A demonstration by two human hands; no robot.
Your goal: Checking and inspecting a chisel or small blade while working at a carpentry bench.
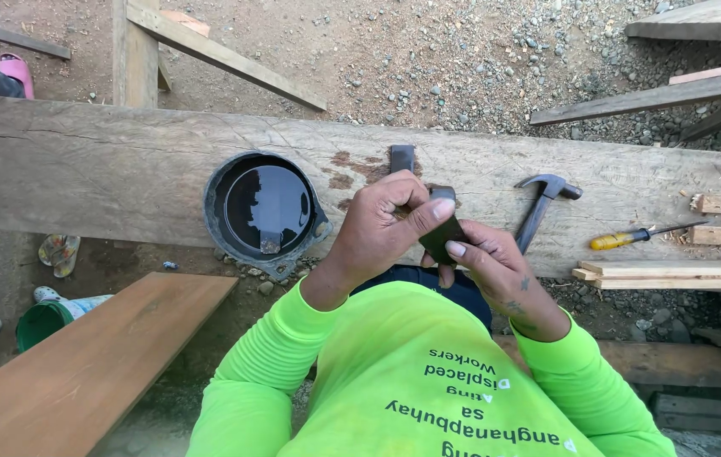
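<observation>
**Dark flat piece gripped in both hands over the beam's near edge**

Dark flat piece (443, 230), small and roughly rectangular, sits between the person's 2 hands just above the near edge of the wide weathered timber beam (123, 169). The left hand (382, 228) curls over it from the left, thumb and forefinger pinched on its top end. The right hand (496, 271) grasps it from below and the right, fingers wrapped around its lower part and the thumb pressed on its face. Both hands are clenched on the piece; neither is loose.

Just beyond the hands, 1 short dark metal piece (402, 158) lies on the beam, beside some dark damp stains in the wood. To the left, a round black basin (264, 210) holding dark liquid overlaps the beam's near edge, with a small flat grey object resting against its inner rim. To the right of the hands lies a claw hammer (542, 207), head toward the far edge and handle angled toward the near edge. Farther right is a yellow-handled screwdriver (631, 238), then several short wood offcuts (674, 272) stacked at the beam's right end.

The person wears a bright green long-sleeved shirt (411, 381). A brown plank (81, 364) runs along the lower left, with a green container (43, 320) on the gravel beside it.
</observation>
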